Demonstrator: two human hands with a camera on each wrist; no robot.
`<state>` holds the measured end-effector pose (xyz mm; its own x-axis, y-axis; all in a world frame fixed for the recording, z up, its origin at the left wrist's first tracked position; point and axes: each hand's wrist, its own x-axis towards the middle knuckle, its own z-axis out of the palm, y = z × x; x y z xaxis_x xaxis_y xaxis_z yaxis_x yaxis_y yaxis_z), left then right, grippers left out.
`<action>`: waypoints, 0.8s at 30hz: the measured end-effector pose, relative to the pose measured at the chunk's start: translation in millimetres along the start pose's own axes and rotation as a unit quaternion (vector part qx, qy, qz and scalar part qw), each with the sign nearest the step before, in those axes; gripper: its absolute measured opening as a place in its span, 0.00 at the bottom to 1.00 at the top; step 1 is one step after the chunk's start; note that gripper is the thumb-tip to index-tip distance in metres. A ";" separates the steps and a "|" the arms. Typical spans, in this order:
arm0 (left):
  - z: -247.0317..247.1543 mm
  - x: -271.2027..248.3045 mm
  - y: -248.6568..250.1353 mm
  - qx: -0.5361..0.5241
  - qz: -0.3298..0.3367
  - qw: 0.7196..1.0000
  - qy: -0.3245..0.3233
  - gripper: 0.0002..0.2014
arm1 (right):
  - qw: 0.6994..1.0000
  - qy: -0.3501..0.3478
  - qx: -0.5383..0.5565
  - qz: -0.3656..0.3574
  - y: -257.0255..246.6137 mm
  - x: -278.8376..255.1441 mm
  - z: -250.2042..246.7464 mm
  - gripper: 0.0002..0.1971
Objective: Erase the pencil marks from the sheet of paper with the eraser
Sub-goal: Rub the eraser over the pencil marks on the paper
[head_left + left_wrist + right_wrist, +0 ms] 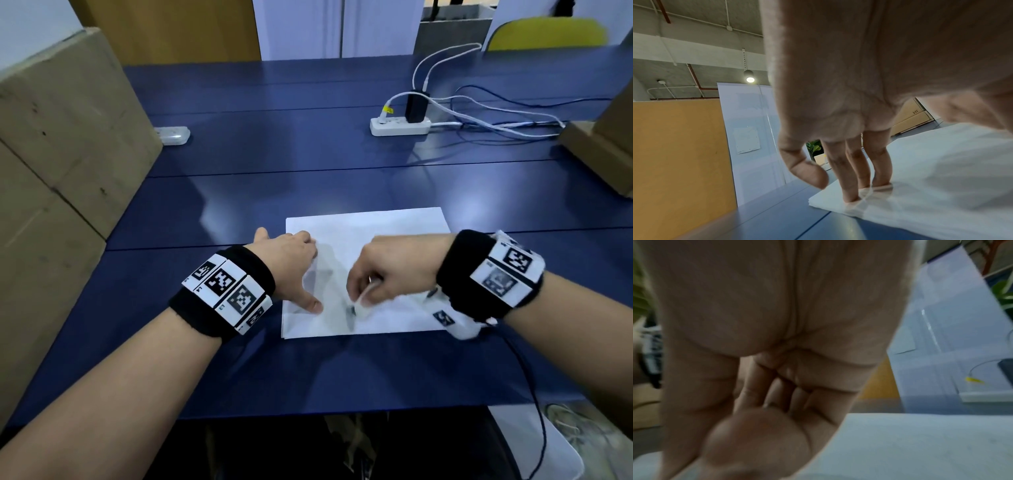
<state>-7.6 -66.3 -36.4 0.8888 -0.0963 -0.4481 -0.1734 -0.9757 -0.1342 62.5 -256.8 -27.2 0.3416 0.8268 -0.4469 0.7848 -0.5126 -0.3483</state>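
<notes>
A white sheet of paper lies on the blue table, also seen as the sheet in the left wrist view. My left hand rests on the sheet's left edge, its straight fingers pressing the paper flat. My right hand hovers over the lower middle of the sheet, fingers curled and pinching a small white eraser whose tip meets the paper. This hand is blurred. In the right wrist view the curled right hand hides the eraser. Pencil marks are too faint to make out.
Cardboard boxes stand along the left. A white power strip with a black charger and several cables lies at the back right. Another cardboard box sits at the right edge. A black wire hangs off the table's front.
</notes>
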 end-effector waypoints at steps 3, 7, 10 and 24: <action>-0.3 -0.6 0.7 0.001 0.002 1.000 0.003 0.47 | 1.000 -0.006 -0.010 -0.014 -3.5 3.1 0.7 0.06; -0.1 -2.1 1.1 -0.005 -0.001 1.000 0.007 0.43 | 0.986 0.150 -0.023 0.070 14.6 17.6 -13.2 0.08; 3.1 -4.1 -1.8 -0.021 0.000 1.000 0.016 0.47 | 0.992 0.112 -0.025 0.044 14.1 12.1 -10.9 0.07; 7.1 -6.7 -3.8 -0.028 0.007 0.999 0.017 0.53 | 0.998 0.053 -0.016 0.020 6.3 3.5 -5.2 0.06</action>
<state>-15.9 -60.6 -39.1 0.9008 -0.1149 -0.4188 -0.1621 -0.9836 -0.0788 71.4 -255.9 -26.7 0.4247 0.8264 -0.3696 0.7852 -0.5395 -0.3041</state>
